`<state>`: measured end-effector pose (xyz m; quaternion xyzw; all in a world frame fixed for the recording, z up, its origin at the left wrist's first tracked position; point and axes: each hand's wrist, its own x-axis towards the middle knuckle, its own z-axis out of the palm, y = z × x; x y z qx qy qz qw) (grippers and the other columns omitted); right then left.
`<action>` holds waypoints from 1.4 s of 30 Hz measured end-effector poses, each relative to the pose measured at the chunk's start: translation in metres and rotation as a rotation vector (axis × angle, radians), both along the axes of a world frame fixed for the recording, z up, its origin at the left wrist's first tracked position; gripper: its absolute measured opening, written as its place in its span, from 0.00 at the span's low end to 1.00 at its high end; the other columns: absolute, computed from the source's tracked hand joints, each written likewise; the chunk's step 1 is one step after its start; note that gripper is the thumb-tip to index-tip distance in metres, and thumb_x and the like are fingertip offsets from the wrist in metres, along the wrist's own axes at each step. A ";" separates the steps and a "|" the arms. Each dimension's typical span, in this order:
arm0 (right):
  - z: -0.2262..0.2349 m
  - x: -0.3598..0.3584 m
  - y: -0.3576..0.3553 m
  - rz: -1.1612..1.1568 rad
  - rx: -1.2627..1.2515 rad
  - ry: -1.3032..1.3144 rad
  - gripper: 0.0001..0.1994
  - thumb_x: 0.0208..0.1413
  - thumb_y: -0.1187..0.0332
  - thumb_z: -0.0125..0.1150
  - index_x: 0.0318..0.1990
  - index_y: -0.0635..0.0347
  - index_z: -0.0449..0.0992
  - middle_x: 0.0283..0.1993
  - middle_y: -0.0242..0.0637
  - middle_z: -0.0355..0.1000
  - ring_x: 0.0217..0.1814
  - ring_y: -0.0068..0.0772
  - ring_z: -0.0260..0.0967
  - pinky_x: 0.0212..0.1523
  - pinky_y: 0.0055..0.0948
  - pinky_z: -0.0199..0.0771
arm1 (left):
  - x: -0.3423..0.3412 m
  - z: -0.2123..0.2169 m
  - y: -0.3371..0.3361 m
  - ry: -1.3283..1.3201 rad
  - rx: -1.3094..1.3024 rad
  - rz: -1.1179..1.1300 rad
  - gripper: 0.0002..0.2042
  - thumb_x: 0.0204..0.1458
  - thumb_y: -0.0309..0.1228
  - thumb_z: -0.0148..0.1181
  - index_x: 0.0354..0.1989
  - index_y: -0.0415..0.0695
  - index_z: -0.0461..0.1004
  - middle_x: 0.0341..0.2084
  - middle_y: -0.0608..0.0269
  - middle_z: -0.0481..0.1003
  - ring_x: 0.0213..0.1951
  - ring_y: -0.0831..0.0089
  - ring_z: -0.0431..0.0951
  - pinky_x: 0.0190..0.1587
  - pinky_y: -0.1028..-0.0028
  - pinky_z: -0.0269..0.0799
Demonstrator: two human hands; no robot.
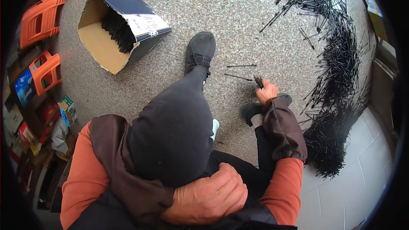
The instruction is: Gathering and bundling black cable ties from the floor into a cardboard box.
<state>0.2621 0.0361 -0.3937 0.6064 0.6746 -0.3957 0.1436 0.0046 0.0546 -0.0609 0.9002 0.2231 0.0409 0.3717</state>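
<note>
My right hand (267, 91) reaches down to the floor beside my right shoe, its fingers wrapped round a small bunch of thin black rods (258, 81). Two loose rods lie just ahead of it, one upper rod (241, 65) and one lower rod (237, 77) whose end comes close to the bunch. My left hand (213, 196) rests across my lap with curled fingers; their tips and anything under them are hidden. Ahead on the left, an open cardboard box (96, 50) lies on its side, with many black rods (118, 30) stacked inside.
A large spread of black rods (341, 68) curves along the right side, piling up by the pale tiles (353, 179). Stray rods (306, 38) lie on the speckled floor (170, 59). Orange plastic stools (42, 19) and assorted packages (59, 119) line the left edge.
</note>
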 end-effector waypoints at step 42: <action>0.006 -0.062 0.320 -0.490 0.443 -0.273 0.21 0.46 0.49 0.56 0.41 0.56 0.71 0.52 0.44 0.58 0.46 0.53 0.65 0.44 0.42 0.67 | 0.001 -0.006 0.034 0.110 0.186 0.139 0.14 0.43 0.31 0.47 0.39 0.40 0.65 0.27 0.59 0.65 0.31 0.68 0.68 0.36 0.72 0.64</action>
